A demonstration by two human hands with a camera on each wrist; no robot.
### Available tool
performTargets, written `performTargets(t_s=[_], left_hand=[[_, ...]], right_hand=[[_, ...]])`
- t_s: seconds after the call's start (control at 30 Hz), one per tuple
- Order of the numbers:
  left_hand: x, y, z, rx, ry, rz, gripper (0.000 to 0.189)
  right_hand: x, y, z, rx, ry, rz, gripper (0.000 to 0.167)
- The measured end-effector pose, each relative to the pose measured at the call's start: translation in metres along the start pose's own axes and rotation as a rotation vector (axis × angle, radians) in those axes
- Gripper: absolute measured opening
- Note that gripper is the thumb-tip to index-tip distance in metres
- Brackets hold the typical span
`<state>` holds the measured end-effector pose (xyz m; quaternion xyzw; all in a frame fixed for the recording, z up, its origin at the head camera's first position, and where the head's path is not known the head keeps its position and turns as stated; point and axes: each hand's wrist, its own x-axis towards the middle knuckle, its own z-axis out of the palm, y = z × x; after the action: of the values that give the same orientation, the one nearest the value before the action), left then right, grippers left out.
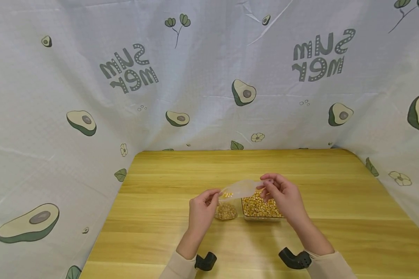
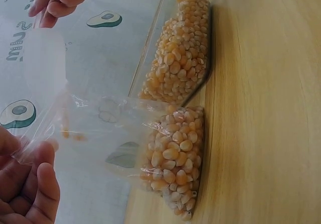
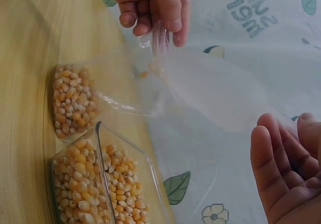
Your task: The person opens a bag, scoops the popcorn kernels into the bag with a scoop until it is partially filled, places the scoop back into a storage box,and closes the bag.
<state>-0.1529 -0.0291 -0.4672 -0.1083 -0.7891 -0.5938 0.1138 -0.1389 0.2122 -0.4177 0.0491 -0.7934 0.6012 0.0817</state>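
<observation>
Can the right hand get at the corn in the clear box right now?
Probably yes: the corn kernels lie below the right hand, and the clear box looks open on top, though that hand is holding a scoop.

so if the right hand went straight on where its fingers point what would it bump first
Probably the white scoop, whose narrow end the right hand pinches; depth is hard to judge.

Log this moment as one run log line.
left hand: pinches clear bag by its top | right hand: holds white scoop at bag mouth | container: on table, corn kernels inside
</observation>
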Motion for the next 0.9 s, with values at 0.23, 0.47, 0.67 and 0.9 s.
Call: performTargets(t_s=[0.23,0.47,0.67,0.9], left_hand=[[0.0,0.0,0.0,-0.003,-0.002,-0.004,0.017],[0.0,0.0,0.0,-0.001,-0.004,-0.007,0.017],[-0.001,-0.001,0.0,-0.011,-0.009,0.002,0.017],[0.001,-0.002,-0.001,-0.015,0.004,0.013,0.018]], right_hand=[[0.0,0.0,-0.003,0.007,-0.003,-0.049,0.025],[-0.001,0.001,-0.005,0.022,-0.013,-0.033,0.025],[-0.003,0.004,-0.008,0.031,-0.03,-0.004,0.028],[-0.007,0.009,-0.013,0.074,-0.024,0.04,0.028]])
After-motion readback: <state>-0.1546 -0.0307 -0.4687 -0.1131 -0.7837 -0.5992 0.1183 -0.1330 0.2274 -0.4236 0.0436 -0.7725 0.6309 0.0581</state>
